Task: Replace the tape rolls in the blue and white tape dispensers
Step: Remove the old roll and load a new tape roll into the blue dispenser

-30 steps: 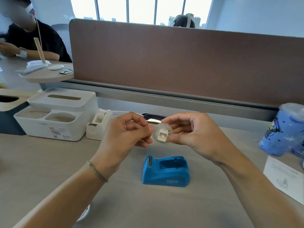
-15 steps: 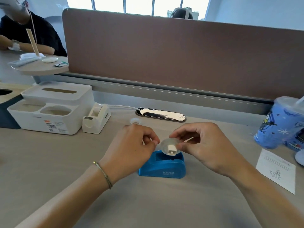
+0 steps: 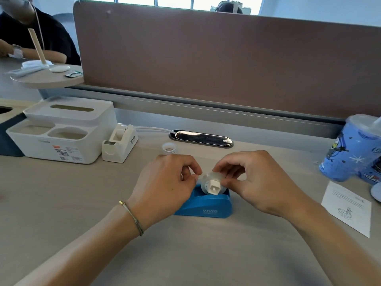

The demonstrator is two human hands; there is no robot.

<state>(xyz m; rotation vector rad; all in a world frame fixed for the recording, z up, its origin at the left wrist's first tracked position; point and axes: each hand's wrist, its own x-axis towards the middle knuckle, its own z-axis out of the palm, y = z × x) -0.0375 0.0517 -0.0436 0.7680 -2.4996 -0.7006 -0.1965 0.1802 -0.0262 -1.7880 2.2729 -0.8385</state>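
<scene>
1. Because the clear tape roll on its white plastic hub [image 3: 212,183] looks light, stiff and slick-sided, I judge the rim the safest hold; it sits just above the slot of the blue plastic tape dispenser [image 3: 204,205] on the grey surface [image 3: 61,203].
2. The right hand [image 3: 255,182] pinches the roll's rim with nearly closed fingertips; the left hand [image 3: 167,184] is curled at its other edge, apparently pinching the tape end.
3. The white tape dispenser [image 3: 120,144] stands well apart, untouched.

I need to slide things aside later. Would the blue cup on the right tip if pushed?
Probably, if pushed high: the blue cup stands tall on a base narrower than its lidded top. A low push seems safer. Its fill level is hidden, so its weight is uncertain.
</scene>
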